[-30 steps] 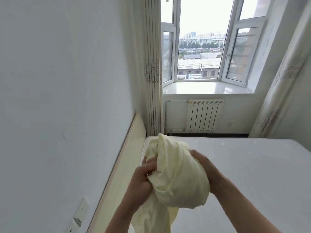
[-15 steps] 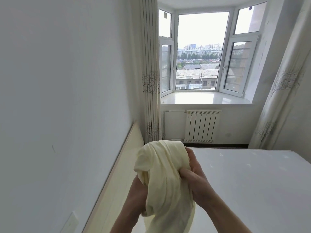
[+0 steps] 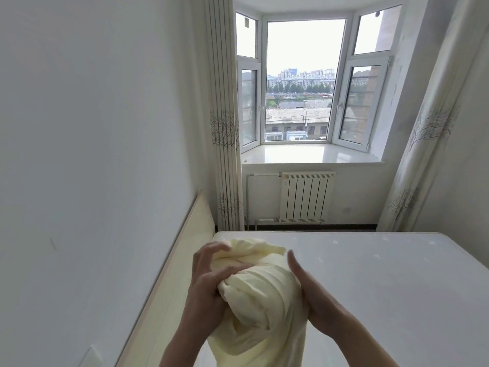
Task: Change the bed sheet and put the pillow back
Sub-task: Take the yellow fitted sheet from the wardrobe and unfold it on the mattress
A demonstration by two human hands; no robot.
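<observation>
A pale yellow bed sheet (image 3: 260, 295) is bunched into a thick bundle in front of me, its tail hanging down out of view. My left hand (image 3: 209, 282) grips the bundle's left side, fingers curled over its top fold. My right hand (image 3: 309, 295) presses flat against its right side. The bundle hangs over the near left corner of a bare white mattress (image 3: 383, 282). No pillow is in view.
A cream headboard (image 3: 174, 274) runs along the white wall on the left, with a wall socket (image 3: 90, 358) low down. Beyond the bed stand a white radiator (image 3: 304, 197), a bay window sill (image 3: 309, 154) and patterned curtains (image 3: 225, 128) on both sides.
The camera has tilted up and the window now fills more of the view. My hands have turned the sheet and gathered it into a tighter, rounder bundle.
</observation>
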